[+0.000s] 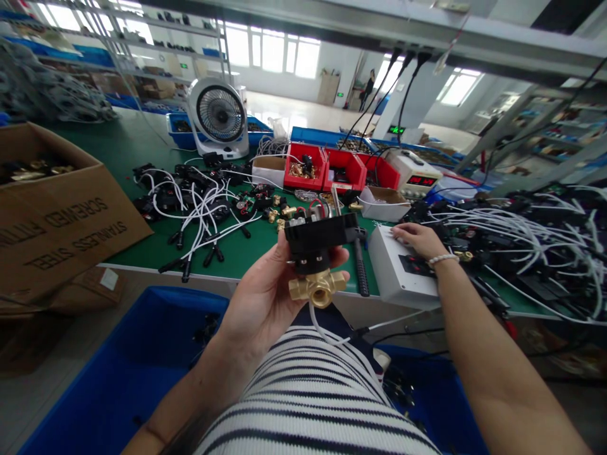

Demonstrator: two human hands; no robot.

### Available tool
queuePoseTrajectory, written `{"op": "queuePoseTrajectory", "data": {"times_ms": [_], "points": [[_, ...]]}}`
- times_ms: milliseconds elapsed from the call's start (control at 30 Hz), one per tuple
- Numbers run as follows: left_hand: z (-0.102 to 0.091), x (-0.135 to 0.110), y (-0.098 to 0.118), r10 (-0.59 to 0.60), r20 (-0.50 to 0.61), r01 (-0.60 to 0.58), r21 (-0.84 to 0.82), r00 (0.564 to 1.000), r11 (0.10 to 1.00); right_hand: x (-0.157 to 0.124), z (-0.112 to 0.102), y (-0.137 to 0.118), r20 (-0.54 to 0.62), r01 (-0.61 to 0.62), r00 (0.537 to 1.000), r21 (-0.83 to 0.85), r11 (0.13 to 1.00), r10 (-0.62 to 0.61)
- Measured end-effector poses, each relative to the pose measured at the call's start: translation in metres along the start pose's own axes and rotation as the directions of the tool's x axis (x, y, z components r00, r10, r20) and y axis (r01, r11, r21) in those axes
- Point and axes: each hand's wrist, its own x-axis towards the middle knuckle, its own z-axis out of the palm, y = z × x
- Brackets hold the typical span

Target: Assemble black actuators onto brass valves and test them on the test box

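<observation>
Held up in front of me is a motorised brass valve (318,288) with a black round housing on top. My left hand (265,284) is closed around it from the left, fingers behind the housing. A white cable (327,338) hangs from the valve and meets a dark connector near my lap. My right hand (420,240) lies at the far edge of a white control box (393,272), its fingertips bunched on the top; what they pinch is too small to make out. A hammer (360,265) with a black handle lies between the valve and the box.
Black parts with white cables pile up left (190,208) and right (526,227). Behind are red bins (306,183), a power supply (417,174) and a fan (220,117). A cardboard box (71,221) stands left; a blue tub (128,373) sits below the table edge.
</observation>
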Motion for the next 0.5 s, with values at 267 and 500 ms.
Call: {"op": "queuePoseTrajectory", "data": {"times_ms": [267,500], "points": [[-0.0003,-0.0003,0.0011,0.015,-0.1,-0.016,-0.008,0.995,1.0,-0.0028,0.0001,-0.0068,0.021,-0.028,0.999,-0.001,1.0,0.028],[-0.0075,-0.0007,0.0015,0.056,0.055,-0.058,0.021,0.997,0.998,-0.0016,-0.0027,-0.0028,0.072,0.016,0.997,-0.048,0.999,-0.013]]}}
